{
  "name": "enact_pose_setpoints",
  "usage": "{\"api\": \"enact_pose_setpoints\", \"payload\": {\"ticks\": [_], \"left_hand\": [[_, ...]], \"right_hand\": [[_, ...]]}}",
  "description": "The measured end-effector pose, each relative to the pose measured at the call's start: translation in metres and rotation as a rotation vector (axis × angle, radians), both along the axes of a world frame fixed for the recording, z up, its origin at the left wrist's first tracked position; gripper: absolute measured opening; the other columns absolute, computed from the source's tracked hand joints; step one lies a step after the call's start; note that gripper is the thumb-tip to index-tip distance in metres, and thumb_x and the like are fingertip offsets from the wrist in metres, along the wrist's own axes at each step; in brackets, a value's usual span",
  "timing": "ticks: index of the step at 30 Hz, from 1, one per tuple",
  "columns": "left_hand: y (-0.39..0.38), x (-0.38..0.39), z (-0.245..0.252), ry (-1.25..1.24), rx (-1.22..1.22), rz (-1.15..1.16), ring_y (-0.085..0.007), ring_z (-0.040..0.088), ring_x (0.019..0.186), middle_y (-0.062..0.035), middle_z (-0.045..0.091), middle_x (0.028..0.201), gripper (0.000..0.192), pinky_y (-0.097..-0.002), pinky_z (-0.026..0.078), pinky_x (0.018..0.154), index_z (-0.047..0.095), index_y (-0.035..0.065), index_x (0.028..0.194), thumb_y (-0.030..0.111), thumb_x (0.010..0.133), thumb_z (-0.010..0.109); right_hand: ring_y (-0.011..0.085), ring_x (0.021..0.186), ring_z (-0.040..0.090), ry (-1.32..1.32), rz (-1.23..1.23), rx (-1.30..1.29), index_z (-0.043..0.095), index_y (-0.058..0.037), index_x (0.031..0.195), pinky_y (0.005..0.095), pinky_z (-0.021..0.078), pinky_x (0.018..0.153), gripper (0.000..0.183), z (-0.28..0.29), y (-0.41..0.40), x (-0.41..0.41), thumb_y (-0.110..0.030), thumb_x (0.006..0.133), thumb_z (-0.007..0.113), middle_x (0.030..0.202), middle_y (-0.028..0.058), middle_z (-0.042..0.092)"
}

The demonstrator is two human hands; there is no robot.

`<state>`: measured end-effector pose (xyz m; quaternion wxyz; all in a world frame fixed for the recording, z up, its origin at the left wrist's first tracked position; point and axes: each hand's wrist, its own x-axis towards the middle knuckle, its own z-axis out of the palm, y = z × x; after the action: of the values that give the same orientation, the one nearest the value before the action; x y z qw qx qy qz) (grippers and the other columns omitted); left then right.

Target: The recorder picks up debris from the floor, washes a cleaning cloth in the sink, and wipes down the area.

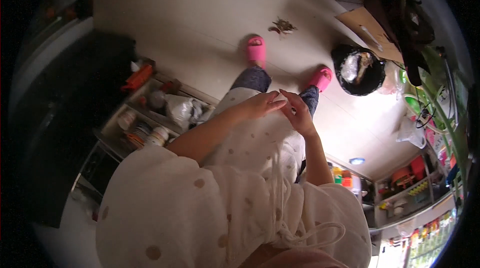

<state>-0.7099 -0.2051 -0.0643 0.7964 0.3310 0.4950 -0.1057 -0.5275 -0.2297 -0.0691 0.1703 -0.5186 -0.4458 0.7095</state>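
My left hand (264, 105) and my right hand (299, 112) meet in front of my body, above the lap of a white dress with brown dots (247, 144). Their fingertips are close together or touching; which of the two cannot be told. Neither hand shows anything held. Fingers of both hands are partly spread. Beneath them are my legs in blue jeans (252, 79) and my feet in pink slippers (255, 50). A small heap of plant scraps (284, 27) lies on the pale floor beyond the feet.
A black waste bin (339, 67) with plastic and scraps inside stands at the right, beside a cardboard piece (362, 24) and green plant leaves (442, 107). An open shelf (150, 116) with bowls and bags is at the left. More shelves (408, 189) stand at the lower right.
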Motion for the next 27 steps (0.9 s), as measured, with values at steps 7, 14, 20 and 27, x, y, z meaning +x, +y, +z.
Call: {"api": "enact_pose_setpoints", "payload": {"ticks": [7,14,20,27], "left_hand": [[0.011,-0.065,0.018,0.018,0.392,-0.22,-0.0184,0.058,0.074,-0.0113,0.059,0.085,0.035,-0.0294,0.045,0.067,0.051,0.0022,0.104,0.027,0.08,0.059],[0.003,-0.054,-0.002,0.03,0.595,-0.25,-0.0219,0.056,0.084,-0.0122,0.056,0.094,0.024,-0.0302,0.044,0.072,0.057,0.0012,0.1,0.014,0.08,0.057],[0.022,-0.033,-0.041,-0.027,0.428,-0.377,-0.013,0.054,0.06,-0.0079,0.06,0.072,0.027,-0.0258,0.044,0.059,0.055,0.0053,0.109,0.016,0.085,0.051],[0.046,-0.048,-0.146,-0.178,0.928,-0.668,-0.0216,0.055,0.078,-0.0097,0.057,0.082,0.013,-0.0331,0.044,0.07,0.058,0.0027,0.086,0.013,0.082,0.052]], "right_hand": [[0.0101,0.078,0.054,0.087,-0.523,-0.234,0.056,0.0013,0.095,0.0237,0.044,0.069,0.017,-0.001,-0.032,-0.042,-0.007,0.08,0.057,0.084,0.0045,0.058],[0.0116,0.074,0.051,0.017,-0.434,-0.31,0.053,0.0014,0.093,0.0245,0.0427,0.067,0.022,-0.006,-0.048,-0.022,-0.014,0.079,0.06,0.083,0.0074,0.057],[0.0217,0.073,0.053,-0.081,-0.334,0.065,0.053,0.0032,0.095,0.031,0.0435,0.068,0.036,-0.043,-0.057,0.004,-0.018,0.071,0.068,0.081,0.0144,0.055],[0.0262,0.079,0.056,-0.28,-0.34,0.231,0.054,0.0028,0.101,0.0326,0.0436,0.073,0.036,-0.124,-0.042,0.008,-0.013,0.071,0.067,0.088,0.0164,0.058]]}}
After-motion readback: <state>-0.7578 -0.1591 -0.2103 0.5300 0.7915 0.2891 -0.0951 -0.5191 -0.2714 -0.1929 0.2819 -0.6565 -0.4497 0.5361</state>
